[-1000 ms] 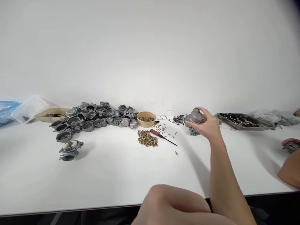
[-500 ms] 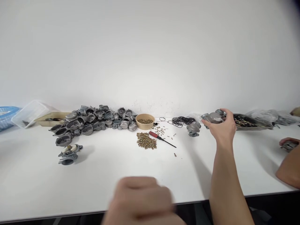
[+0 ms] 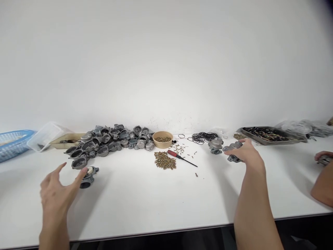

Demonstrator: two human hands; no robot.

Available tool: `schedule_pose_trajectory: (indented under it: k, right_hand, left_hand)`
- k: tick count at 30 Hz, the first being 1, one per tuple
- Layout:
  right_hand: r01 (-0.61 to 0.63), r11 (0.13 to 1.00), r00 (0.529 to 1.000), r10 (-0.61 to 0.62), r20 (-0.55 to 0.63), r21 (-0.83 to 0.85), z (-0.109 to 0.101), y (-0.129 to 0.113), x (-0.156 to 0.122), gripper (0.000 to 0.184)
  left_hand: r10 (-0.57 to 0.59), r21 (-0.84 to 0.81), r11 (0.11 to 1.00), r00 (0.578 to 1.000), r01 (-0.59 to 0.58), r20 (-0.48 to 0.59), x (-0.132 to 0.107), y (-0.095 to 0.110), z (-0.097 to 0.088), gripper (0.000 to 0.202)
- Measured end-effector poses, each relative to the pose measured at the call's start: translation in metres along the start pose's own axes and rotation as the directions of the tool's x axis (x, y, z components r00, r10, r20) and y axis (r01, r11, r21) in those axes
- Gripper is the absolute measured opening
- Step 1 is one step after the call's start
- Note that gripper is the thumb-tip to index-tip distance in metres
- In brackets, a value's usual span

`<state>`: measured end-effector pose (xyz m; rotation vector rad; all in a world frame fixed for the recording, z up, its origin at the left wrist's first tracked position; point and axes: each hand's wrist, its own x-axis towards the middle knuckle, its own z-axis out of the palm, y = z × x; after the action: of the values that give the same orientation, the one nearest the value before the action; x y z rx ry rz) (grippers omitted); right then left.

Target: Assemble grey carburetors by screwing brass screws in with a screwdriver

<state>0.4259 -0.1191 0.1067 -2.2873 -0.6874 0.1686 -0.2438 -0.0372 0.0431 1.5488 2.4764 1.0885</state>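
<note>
The white table (image 3: 145,208) spanned the lower frame. At lower left, the left hand (image 3: 57,191) stood with thumb and fingers wide apart, holding nothing; at right of the frame, the right hand (image 3: 248,154) was curled round a grey assembly (image 3: 235,158). The grey body (image 3: 89,180) lay at lower left, just right of the left thumb, well apart from the right hand; its long axis appeared to slant toward upper right. The thumb masked part of its white float (image 3: 90,170). Whether the half-covered assembly bore on the table could not be determined.
</note>
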Motion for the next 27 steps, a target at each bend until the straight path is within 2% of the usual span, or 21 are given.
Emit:
schedule_pose_trajectory:
  k: [2, 5, 9, 12, 15, 18, 21, 27]
  right_hand:
    - [-0.028, 0.999, 0.995, 0.032, 0.096, -0.041, 0.002, -0.001, 0.002, 0.090]
    - [-0.041, 0.994, 0.984, 0.057, 0.171, -0.098, 0.005, -0.001, 0.002, 0.099]
    - [-0.053, 0.988, 0.963, 0.089, 0.254, -0.143, 0.005, -0.002, -0.004, 0.105]
    - [-0.053, 0.990, 0.948, 0.090, 0.304, -0.130, 0.006, -0.006, -0.010, 0.104]
    - [-0.042, 0.996, 0.942, 0.068, 0.327, -0.084, 0.008, -0.012, -0.015, 0.100]
    - [-0.034, 0.997, 0.946, 0.057, 0.318, -0.075, 0.010, -0.015, -0.017, 0.099]
    - [-0.059, 0.995, 0.950, 0.080, 0.302, -0.078, 0.012, -0.017, -0.017, 0.101]
    - [-0.090, 0.992, 0.949, 0.111, 0.296, -0.085, 0.016, -0.017, -0.012, 0.113]
  left_hand:
    - [-0.028, -0.047, 0.998, 0.989, 0.035, 0.147, -0.004, 0.010, 0.005, 0.096]
    - [-0.005, -0.074, 0.997, 0.960, 0.027, 0.279, -0.005, 0.017, 0.009, 0.085]
    - [0.051, -0.115, 0.993, 0.946, -0.015, 0.319, -0.007, 0.017, 0.009, 0.067]
    - [0.126, -0.199, 0.978, 0.932, -0.060, 0.340, -0.015, 0.021, 0.006, 0.063]
    - [0.182, -0.298, 0.953, 0.888, -0.054, 0.422, -0.031, 0.031, 0.006, 0.066]
    - [0.271, -0.424, 0.905, 0.801, -0.024, 0.534, -0.053, 0.047, 0.011, 0.068]
    - [0.410, -0.542, 0.840, 0.677, -0.020, 0.611, -0.079, 0.067, 0.018, 0.062]
    - [0.658, -0.697, 0.708, 0.465, -0.115, 0.592, -0.119, 0.105, 0.030, 0.049]
